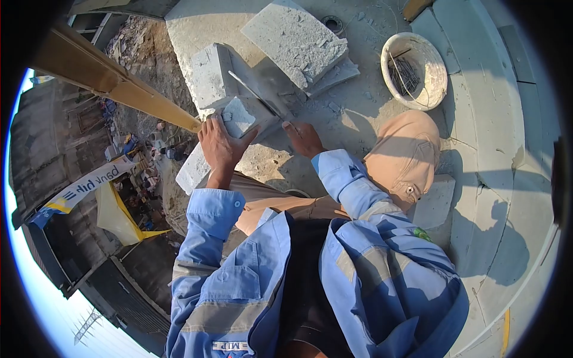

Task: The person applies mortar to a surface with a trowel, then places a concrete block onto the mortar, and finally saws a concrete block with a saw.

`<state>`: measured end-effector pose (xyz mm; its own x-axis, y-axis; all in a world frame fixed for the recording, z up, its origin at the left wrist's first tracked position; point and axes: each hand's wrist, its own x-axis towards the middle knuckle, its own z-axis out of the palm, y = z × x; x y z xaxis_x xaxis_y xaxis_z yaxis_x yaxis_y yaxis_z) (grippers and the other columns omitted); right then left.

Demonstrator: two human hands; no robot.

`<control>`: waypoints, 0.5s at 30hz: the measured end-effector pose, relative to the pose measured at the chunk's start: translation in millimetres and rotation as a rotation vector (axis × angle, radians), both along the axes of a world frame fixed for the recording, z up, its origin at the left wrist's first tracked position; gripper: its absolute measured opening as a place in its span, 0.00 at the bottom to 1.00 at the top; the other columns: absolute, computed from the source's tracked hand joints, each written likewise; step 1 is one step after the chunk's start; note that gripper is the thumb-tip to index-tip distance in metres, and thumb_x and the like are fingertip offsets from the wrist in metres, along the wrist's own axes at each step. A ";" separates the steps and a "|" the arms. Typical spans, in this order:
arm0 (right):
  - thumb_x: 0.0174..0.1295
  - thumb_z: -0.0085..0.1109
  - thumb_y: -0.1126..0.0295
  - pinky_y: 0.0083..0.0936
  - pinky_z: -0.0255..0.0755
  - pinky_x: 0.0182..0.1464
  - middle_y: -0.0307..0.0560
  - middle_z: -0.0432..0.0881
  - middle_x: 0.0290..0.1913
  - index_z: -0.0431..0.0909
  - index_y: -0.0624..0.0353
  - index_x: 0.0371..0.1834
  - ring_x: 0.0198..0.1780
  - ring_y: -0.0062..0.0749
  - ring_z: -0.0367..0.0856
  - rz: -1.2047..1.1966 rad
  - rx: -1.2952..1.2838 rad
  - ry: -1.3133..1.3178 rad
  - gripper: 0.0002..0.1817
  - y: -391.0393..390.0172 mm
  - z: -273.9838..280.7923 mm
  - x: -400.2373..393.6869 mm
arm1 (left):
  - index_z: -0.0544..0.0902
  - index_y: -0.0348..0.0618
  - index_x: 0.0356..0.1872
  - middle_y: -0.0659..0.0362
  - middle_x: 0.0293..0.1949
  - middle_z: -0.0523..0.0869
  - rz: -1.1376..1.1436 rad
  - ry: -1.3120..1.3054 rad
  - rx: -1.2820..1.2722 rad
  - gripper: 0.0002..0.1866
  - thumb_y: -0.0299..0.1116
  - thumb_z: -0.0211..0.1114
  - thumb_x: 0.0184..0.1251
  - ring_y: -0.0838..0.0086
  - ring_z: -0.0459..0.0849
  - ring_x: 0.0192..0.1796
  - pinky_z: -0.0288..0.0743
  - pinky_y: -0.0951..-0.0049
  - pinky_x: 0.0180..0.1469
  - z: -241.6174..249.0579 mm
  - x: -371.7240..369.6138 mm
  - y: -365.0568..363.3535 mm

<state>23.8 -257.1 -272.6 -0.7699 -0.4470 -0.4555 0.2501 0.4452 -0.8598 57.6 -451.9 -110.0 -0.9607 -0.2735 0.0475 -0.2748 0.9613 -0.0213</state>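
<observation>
My left hand (pixel 224 143) is closed around a small, broken piece of lightweight concrete block (pixel 239 117), thumb on its right side and fingers on its left. That piece rests on or against a larger grey block (pixel 260 114). In my right hand (pixel 303 139) is the near end of a long, thin metal blade (pixel 253 92), which slants up and left past the piece. Its exact kind is not clear. Just beyond my left hand stands another pale block (pixel 212 68). A further block (pixel 196 170) lies below my left wrist.
Large rough-faced blocks (pixel 295 45) lie stacked ahead. A white bucket (pixel 441 74) holding thin metal rods or wires stands at the right, near a dark ring-shaped roll (pixel 332 24). A yellowish beam (pixel 119 77) crosses the left, where the floor edge drops to a lower level.
</observation>
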 end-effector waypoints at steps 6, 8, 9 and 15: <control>0.71 0.45 0.40 0.48 0.69 0.38 0.67 0.79 0.29 0.79 0.66 0.31 0.34 0.65 0.79 -0.026 -0.033 0.010 0.34 -4.3 -2.6 -0.4 | 0.76 0.33 0.56 0.49 0.49 0.80 0.035 -0.022 0.036 0.50 0.66 0.79 0.41 0.55 0.77 0.58 0.68 0.57 0.62 3.9 -3.2 -1.7; 0.72 0.43 0.42 0.45 0.69 0.36 0.61 0.79 0.26 0.79 0.64 0.32 0.31 0.58 0.78 -0.133 -0.215 0.026 0.32 -7.9 13.7 8.7 | 0.76 0.34 0.55 0.49 0.49 0.80 -0.014 0.021 0.039 0.49 0.65 0.80 0.41 0.56 0.77 0.57 0.68 0.58 0.62 2.0 0.4 -0.7; 0.72 0.43 0.42 0.45 0.69 0.36 0.61 0.79 0.26 0.79 0.64 0.32 0.31 0.58 0.78 -0.101 -0.205 0.030 0.32 -6.4 27.6 13.5 | 0.77 0.34 0.54 0.49 0.49 0.80 -0.013 0.031 0.054 0.48 0.67 0.78 0.41 0.55 0.78 0.56 0.67 0.58 0.62 -2.5 2.9 -3.6; 0.72 0.43 0.43 0.39 0.67 0.33 0.54 0.77 0.24 0.78 0.64 0.32 0.28 0.45 0.75 -0.141 -0.407 -0.052 0.31 -6.7 95.9 -0.9 | 0.78 0.35 0.53 0.50 0.48 0.81 0.031 0.012 0.094 0.47 0.69 0.76 0.43 0.58 0.78 0.56 0.66 0.60 0.61 7.0 1.6 -1.0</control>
<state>22.9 -263.8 -176.7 -0.8171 -0.4901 -0.3037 0.3320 0.0306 -0.9428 59.3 -452.9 -103.0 -0.9513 -0.3066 0.0315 -0.3039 0.9500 0.0717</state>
